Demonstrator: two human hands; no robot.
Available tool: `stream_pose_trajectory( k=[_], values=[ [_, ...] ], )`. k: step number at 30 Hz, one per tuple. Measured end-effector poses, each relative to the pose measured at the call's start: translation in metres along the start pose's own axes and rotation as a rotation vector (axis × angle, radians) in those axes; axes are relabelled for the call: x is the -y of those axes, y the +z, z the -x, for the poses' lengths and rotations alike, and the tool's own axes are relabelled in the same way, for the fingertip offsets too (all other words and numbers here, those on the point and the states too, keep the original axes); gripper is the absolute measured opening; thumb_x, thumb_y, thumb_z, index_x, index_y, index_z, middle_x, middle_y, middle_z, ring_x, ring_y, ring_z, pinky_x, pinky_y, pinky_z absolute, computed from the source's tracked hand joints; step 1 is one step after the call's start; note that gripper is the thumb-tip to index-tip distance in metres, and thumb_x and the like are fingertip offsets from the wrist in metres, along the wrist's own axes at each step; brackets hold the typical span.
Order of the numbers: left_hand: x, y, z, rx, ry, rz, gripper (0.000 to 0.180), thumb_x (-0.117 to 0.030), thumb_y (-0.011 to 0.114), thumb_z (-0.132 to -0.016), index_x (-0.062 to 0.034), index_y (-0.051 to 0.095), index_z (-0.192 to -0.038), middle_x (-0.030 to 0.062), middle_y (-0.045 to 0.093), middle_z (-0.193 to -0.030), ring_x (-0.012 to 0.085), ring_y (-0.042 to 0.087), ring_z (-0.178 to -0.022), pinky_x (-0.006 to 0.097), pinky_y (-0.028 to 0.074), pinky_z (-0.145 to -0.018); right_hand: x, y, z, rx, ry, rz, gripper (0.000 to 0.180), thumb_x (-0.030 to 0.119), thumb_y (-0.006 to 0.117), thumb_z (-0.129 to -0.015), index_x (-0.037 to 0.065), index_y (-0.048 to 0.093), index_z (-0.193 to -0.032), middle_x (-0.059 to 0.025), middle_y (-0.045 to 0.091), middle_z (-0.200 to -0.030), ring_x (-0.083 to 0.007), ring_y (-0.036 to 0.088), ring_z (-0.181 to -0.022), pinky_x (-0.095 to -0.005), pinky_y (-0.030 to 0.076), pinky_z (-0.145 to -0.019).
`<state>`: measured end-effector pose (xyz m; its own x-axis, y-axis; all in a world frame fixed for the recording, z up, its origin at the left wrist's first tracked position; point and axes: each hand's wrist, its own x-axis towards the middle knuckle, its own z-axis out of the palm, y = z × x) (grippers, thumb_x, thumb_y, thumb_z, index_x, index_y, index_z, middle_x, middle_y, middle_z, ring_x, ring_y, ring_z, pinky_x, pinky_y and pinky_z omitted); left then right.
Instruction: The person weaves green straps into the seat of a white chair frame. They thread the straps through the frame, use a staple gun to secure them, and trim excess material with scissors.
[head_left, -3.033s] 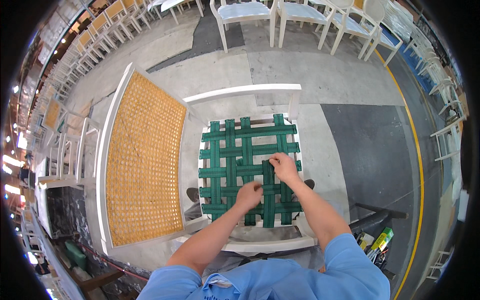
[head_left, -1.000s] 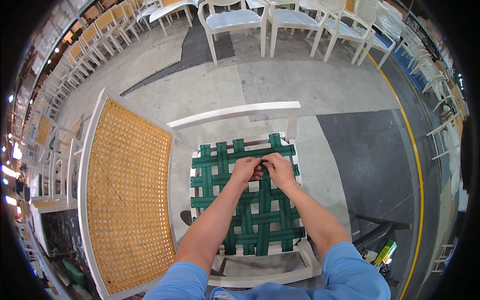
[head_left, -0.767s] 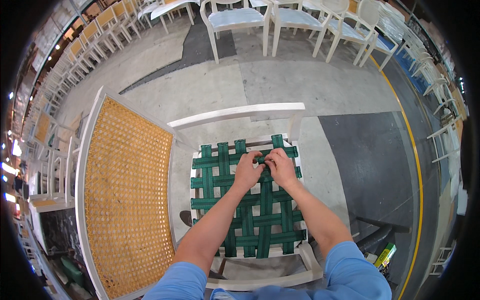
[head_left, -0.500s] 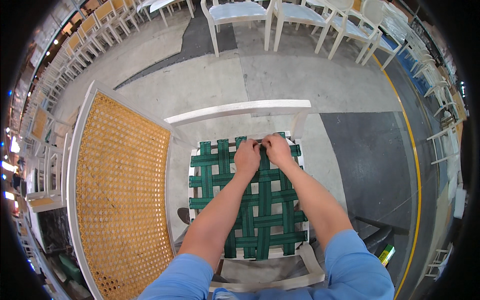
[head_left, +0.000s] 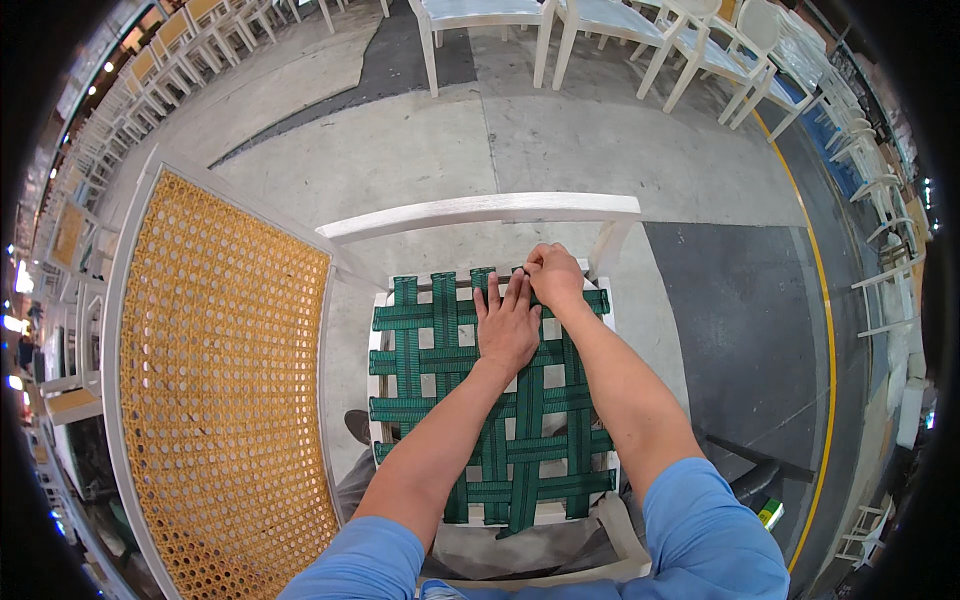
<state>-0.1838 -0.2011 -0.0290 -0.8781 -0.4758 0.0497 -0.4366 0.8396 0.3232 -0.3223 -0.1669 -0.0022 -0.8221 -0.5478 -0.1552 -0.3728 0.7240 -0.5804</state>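
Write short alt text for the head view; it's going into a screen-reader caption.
A person's left hand lies flat on green webbing woven across a white chair frame, while the right hand pinches a strap at the far edge. A yellow cane panel stands at left.

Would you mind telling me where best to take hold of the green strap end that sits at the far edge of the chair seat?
Probably at the strap's free end by the far rail of the white seat frame, pinched from above, as the right hand does. The webbing lies flat and woven tight, so only that end seems to offer an edge. The left hand presses flat beside it.
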Motion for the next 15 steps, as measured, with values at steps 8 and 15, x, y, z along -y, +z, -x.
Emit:
stream_pose_trajectory(
  k=[8, 15],
  values=[
    [-0.007, 0.003, -0.003, -0.011, -0.057, 0.013, 0.061, -0.038, 0.041, -0.107, -0.0138, 0.036, -0.163, 0.0011, 0.028, -0.171, 0.0367, 0.016, -0.159, 0.059, 0.010, -0.128, -0.002, -0.008, -0.008, 0.014, -0.014, 0.056, 0.017, 0.024, 0.074, -0.092, 0.012, 0.076, -0.104, -0.0096, 0.069, -0.107, -0.0287, 0.069, -0.096, -0.0423, 0.056, -0.086],
    [-0.001, 0.001, 0.000, 0.004, -0.070, 0.014, 0.061, -0.038, 0.044, -0.105, -0.0173, 0.035, -0.163, -0.0015, 0.029, -0.170, 0.0342, 0.018, -0.159, 0.058, 0.011, -0.129, -0.063, -0.088, 0.070, 0.081, -0.026, -0.735, 0.026, 0.015, 0.070, -0.098, 0.002, 0.071, -0.121, -0.0024, 0.070, -0.092, -0.0090, 0.061, -0.069, -0.0252, 0.049, -0.059]
  ],
)
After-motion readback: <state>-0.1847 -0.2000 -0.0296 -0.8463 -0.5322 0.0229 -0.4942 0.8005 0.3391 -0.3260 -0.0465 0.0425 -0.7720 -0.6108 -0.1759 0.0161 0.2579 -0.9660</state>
